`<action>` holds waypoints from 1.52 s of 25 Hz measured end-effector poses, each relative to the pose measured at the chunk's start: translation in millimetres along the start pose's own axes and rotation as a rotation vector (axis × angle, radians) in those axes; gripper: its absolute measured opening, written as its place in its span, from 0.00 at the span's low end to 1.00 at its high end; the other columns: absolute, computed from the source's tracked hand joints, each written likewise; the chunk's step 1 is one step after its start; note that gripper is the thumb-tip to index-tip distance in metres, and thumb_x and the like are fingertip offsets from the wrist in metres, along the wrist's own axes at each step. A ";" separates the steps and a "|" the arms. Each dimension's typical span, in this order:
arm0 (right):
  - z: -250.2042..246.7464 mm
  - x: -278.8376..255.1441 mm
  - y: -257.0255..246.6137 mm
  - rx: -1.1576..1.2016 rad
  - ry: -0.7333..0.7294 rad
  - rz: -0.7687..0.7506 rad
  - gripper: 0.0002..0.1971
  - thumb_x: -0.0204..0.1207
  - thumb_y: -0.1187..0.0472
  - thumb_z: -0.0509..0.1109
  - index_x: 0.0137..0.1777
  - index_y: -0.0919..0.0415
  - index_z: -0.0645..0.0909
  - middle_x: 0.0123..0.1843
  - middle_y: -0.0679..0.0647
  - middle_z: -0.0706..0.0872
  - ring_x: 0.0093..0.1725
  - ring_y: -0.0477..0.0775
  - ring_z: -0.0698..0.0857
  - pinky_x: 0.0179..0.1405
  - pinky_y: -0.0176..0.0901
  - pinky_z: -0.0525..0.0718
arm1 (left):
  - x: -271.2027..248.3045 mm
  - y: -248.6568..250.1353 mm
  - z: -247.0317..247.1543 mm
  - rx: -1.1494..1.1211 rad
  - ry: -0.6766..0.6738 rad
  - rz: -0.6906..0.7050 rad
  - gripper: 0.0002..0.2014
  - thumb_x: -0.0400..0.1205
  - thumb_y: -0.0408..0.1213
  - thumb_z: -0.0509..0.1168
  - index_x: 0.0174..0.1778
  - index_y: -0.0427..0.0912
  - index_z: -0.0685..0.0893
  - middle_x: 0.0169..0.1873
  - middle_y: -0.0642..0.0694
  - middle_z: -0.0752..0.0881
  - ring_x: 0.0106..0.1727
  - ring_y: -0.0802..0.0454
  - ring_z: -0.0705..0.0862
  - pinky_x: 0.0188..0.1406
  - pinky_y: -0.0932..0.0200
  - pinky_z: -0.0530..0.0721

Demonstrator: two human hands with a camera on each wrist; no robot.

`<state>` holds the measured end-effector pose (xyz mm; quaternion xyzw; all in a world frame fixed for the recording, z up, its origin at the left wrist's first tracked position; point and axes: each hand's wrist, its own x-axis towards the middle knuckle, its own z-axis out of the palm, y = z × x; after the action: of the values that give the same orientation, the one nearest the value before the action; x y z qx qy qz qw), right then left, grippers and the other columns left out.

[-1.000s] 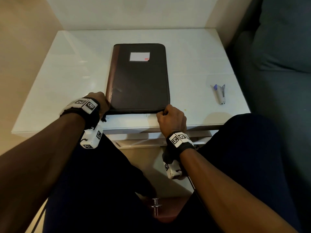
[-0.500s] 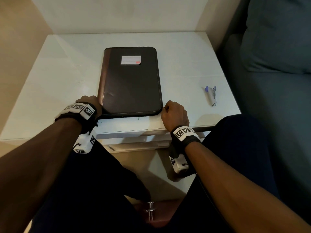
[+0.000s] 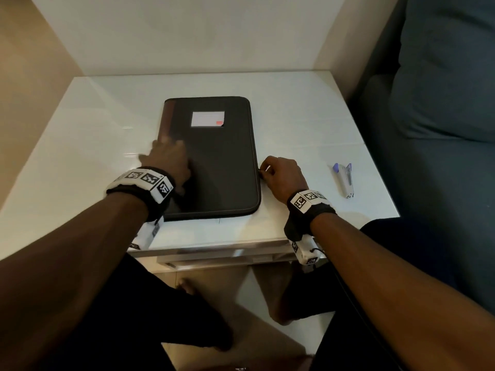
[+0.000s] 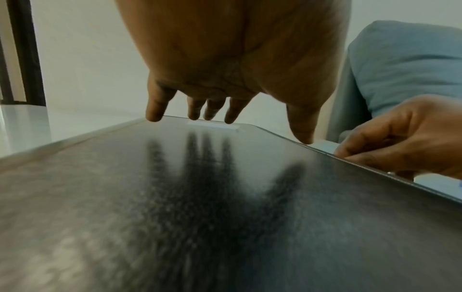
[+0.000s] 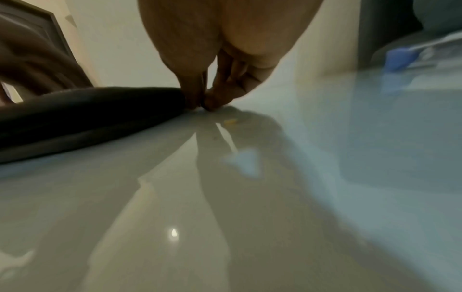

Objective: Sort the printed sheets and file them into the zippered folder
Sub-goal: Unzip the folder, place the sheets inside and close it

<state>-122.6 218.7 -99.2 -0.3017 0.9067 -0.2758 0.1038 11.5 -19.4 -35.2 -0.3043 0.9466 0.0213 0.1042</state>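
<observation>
Fingers (image 4: 155, 106) of the left hand (image 3: 168, 159) are spread apart over the flat dark zippered folder (image 3: 222, 167), which is laid shut in the middle of the shiny white table (image 3: 308, 124). A small zip pull at the folder's right edge is pinched by the right hand (image 3: 281, 175). A purple and grey stapler (image 3: 344, 179) is seen near the table's right side.
</observation>
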 end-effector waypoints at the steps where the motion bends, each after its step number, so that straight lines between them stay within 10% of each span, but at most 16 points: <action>1: -0.5 6.1 1.2 0.009 -0.008 -0.025 0.10 0.84 0.54 0.69 0.59 0.56 0.88 0.52 0.59 0.89 0.54 0.63 0.86 0.50 0.49 0.83 | 13.1 8.4 1.5 -0.068 0.001 0.099 0.25 0.81 0.46 0.70 0.73 0.41 0.77 0.75 0.37 0.75 0.77 0.32 0.74 0.71 0.30 0.79; 5: -3.8 39.5 5.6 -0.012 -0.021 -0.106 0.11 0.84 0.56 0.70 0.59 0.58 0.91 0.51 0.58 0.87 0.54 0.61 0.85 0.54 0.53 0.84 | 55.8 31.9 13.2 -0.256 -0.129 0.170 0.55 0.72 0.78 0.64 0.90 0.49 0.57 0.91 0.44 0.51 0.92 0.39 0.48 0.84 0.23 0.61; 10: -17.2 97.4 2.7 -0.085 -0.030 -0.136 0.11 0.82 0.55 0.72 0.56 0.57 0.92 0.51 0.57 0.89 0.55 0.60 0.86 0.54 0.51 0.84 | 97.6 38.2 9.5 -0.254 -0.193 0.116 0.71 0.60 0.85 0.67 0.92 0.50 0.45 0.92 0.46 0.37 0.92 0.42 0.35 0.85 0.20 0.54; 28: -21.5 271.8 -12.3 -0.185 -0.102 -0.065 0.04 0.74 0.59 0.77 0.46 0.51 0.93 0.48 0.62 0.90 0.44 0.63 0.91 0.52 0.53 0.92 | 135.9 47.7 -14.6 -0.067 -0.348 0.118 0.71 0.59 0.79 0.76 0.92 0.52 0.48 0.91 0.38 0.45 0.90 0.27 0.44 0.88 0.30 0.59; 38: -37.2 300.5 -22.1 -0.262 -0.259 -0.281 0.08 0.79 0.62 0.76 0.55 0.56 0.93 0.50 0.55 0.94 0.46 0.51 0.90 0.58 0.49 0.89 | 134.5 45.8 -9.5 -0.082 -0.357 0.136 0.69 0.63 0.79 0.74 0.92 0.51 0.46 0.91 0.38 0.42 0.89 0.26 0.38 0.87 0.27 0.59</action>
<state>-364.4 38.6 -62.6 -0.4688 0.8630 -0.1263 0.1397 -123.5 -60.0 -55.2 -0.2348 0.9299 0.1204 0.2562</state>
